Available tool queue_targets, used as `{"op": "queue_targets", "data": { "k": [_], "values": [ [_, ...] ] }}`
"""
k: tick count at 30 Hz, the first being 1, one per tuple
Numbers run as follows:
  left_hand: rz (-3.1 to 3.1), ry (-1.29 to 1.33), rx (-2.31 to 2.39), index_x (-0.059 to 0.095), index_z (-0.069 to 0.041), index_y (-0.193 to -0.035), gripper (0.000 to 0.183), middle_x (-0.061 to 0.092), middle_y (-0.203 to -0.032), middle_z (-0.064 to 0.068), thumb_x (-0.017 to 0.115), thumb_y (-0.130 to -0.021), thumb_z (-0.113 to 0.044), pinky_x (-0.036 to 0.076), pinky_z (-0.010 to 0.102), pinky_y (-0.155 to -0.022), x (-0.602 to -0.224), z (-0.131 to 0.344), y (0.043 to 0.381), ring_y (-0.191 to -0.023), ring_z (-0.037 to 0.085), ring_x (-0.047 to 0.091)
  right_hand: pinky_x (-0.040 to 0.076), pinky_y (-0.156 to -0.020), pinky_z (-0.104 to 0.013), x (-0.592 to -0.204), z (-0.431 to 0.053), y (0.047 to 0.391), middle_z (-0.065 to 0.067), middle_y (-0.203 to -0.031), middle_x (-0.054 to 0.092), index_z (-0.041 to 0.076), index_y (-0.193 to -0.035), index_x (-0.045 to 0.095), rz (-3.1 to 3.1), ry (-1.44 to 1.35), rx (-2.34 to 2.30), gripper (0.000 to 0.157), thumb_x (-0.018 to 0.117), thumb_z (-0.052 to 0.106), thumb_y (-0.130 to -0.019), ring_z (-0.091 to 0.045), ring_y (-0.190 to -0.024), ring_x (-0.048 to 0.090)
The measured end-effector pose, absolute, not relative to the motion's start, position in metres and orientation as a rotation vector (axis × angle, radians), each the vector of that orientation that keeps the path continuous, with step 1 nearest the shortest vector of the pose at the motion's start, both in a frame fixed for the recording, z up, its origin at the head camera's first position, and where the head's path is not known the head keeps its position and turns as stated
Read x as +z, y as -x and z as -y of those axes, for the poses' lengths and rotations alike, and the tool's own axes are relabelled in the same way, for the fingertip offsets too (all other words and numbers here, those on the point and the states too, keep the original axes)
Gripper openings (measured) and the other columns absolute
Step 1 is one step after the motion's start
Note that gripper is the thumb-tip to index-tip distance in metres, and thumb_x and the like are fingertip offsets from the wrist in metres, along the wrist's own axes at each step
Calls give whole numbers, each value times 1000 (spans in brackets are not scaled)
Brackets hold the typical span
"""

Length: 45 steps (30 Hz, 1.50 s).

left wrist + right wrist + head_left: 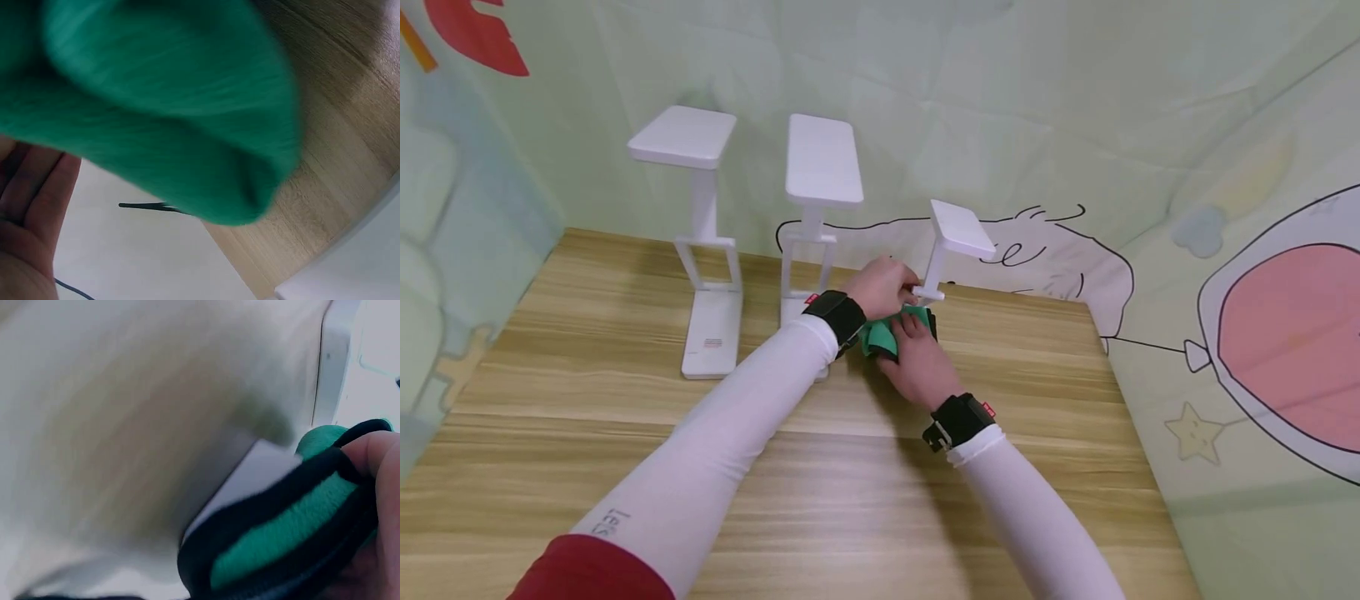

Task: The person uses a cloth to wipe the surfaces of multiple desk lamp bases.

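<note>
Three white folding desk lamps stand in a row on the wooden table: a left lamp (683, 137), a middle lamp (824, 158) and a smaller-looking right lamp (961, 227). At the right lamp's lower hinge, my left hand (880, 287) holds the frame with curled fingers. Just in front, my right hand (922, 362) grips a green cloth (882, 337) with black edging against that lamp's base, which is mostly hidden. The right wrist view shows the folded cloth (275, 531) wrapped over a white edge. Cloth also fills much of the left wrist view.
The wooden table (850, 500) ends at a printed fabric backdrop (1075, 125) behind and on both sides. The left lamp's flat base (711, 333) lies left of my left forearm, which partly covers the middle lamp's base.
</note>
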<state>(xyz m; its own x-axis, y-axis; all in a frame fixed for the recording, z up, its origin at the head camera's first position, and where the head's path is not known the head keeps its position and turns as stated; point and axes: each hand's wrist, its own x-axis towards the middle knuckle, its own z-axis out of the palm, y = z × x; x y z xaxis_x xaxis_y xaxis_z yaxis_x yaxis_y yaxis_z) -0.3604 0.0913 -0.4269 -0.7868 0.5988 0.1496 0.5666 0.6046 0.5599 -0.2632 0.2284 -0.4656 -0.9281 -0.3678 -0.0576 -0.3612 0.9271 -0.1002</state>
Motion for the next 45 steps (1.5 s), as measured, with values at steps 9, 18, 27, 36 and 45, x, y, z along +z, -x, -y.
{"op": "queue_targets", "data": {
  "k": [9, 18, 27, 36, 45],
  "values": [
    [-2770, -1022, 925, 74, -13, -105, 15, 69, -91, -5, 67, -97, -22, 50, 27, -75, -425, -89, 361, -80, 12, 57, 34, -112, -50, -459, -243, 258, -25, -155, 29, -6, -149, 33, -2977, 474, -96, 74, 58, 42, -98, -37, -142, 22],
    [-2774, -1010, 887, 74, -14, -101, 12, 69, -87, -4, 66, -97, -22, 47, 25, -66, -428, -88, 357, -75, 13, 56, 51, -95, -49, -452, -232, 219, -24, -148, 43, -4, -145, 44, -2968, 525, 150, 74, 63, 46, -94, -36, -136, 36],
    [-2755, -1004, 904, 74, -14, -109, 17, 70, -93, -4, 66, -97, -24, 50, 28, -77, -426, -95, 355, -83, 12, 57, 32, -114, -46, -458, -230, 231, -18, -157, 31, 3, -152, 34, -2913, 681, -61, 71, 64, 37, -97, -32, -143, 21],
    [-2771, -1035, 901, 74, -13, -106, 16, 69, -90, -4, 66, -97, -22, 51, 28, -78, -424, -94, 357, -82, 11, 58, 34, -112, -48, -460, -237, 256, -22, -156, 30, -1, -151, 34, -2971, 471, -142, 71, 63, 35, -98, -33, -143, 21],
    [-2771, -1022, 906, 75, -14, -102, 13, 69, -89, -5, 67, -96, -23, 49, 26, -69, -425, -92, 359, -78, 11, 57, 45, -102, -50, -457, -236, 235, -25, -152, 35, -4, -147, 40, -3007, 470, 83, 74, 66, 41, -95, -37, -140, 28]
  ]
}}
